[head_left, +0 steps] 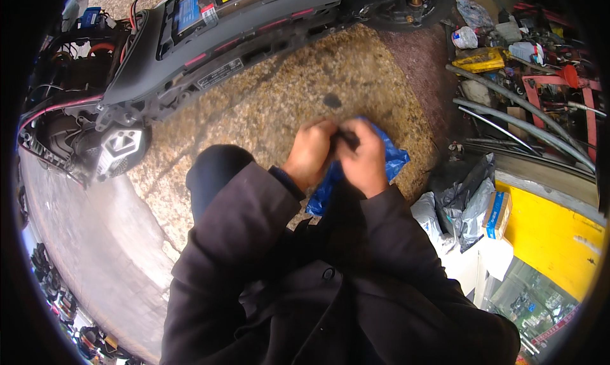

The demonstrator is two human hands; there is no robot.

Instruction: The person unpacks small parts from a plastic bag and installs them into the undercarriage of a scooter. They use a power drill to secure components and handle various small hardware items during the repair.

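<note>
My left hand [311, 150] and my right hand [364, 156] meet in front of my body, both with bent fingers pressed together. Between the fingertips is something small and dark, too blurred to name. A crumpled blue plastic bag [395, 158] shows behind and beneath my right hand, with another part of it lower down between my wrists. Whether the bag is held or just lies there, I cannot tell. A dark round spot [332, 100] marks the ground just beyond my hands.
A scooter [143, 63] lies across the far side, boxes on its panel, a metal cover [119, 154] at its left end. Rightward are heaped tools and parts [502, 53], a yellow bottle [478, 60], grey pipes [527, 114], plastic parcels [454, 206] and a yellow panel [553, 234].
</note>
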